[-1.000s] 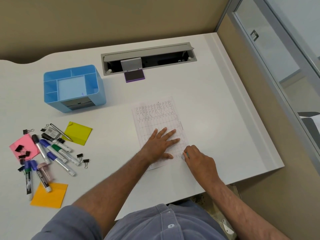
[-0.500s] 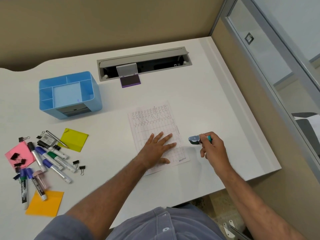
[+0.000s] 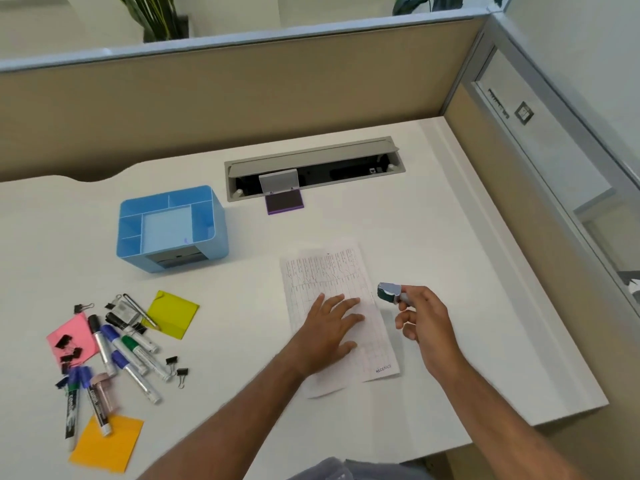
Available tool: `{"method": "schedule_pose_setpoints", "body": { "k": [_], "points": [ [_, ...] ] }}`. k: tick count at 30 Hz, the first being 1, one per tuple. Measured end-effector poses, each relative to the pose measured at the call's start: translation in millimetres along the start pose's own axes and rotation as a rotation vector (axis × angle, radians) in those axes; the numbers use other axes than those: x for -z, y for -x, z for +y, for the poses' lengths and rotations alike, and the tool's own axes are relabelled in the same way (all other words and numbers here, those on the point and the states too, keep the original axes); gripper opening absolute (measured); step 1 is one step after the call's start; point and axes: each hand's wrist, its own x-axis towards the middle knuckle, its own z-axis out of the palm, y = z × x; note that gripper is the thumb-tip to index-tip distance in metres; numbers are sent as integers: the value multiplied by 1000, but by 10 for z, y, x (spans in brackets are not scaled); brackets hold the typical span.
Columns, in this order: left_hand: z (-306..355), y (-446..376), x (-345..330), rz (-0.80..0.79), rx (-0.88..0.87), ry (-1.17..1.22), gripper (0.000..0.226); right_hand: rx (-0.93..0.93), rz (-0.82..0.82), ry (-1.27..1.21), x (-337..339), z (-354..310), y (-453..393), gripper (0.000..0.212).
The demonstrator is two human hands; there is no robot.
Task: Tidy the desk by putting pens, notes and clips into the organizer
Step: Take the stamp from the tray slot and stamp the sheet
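A blue organizer [image 3: 214, 220] with several compartments stands at the back left of the white desk. My left hand [image 3: 329, 327] lies flat, fingers spread, on a printed sheet of paper [image 3: 329, 268]. Just right of the sheet, my right hand [image 3: 424, 323] holds a small grey and teal stamp [image 3: 388, 292] above the desk. At the left lie several markers [image 3: 133, 358], a black pen [image 3: 138, 308], black binder clips [image 3: 69, 348], and pink [image 3: 74, 330], yellow [image 3: 173, 315] and orange [image 3: 110, 448] sticky notes.
An open grey cable tray [image 3: 313, 157] is set into the desk's back, with a purple ink pad [image 3: 284, 201] in front of it. Beige partition walls close the back and right. The desk's front edge [image 3: 540, 420] is near my right forearm.
My right hand left the sheet's lower corner, came up holding the stamp and moved right. My left hand stayed flat on the paper. The camera tilted upward.
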Motion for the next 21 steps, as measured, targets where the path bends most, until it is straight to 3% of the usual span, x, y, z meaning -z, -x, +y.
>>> {"method": "schedule_pose_setpoints", "body": {
  "k": [8, 21],
  "points": [
    [-577, -292, 575, 258, 197, 24, 51, 19, -94, -25, -426, -206, -388, 11],
    [-1604, -1107, 1450, 331, 521, -78, 73, 73, -165, -2, -1029, -461, -972, 24]
  ]
}}
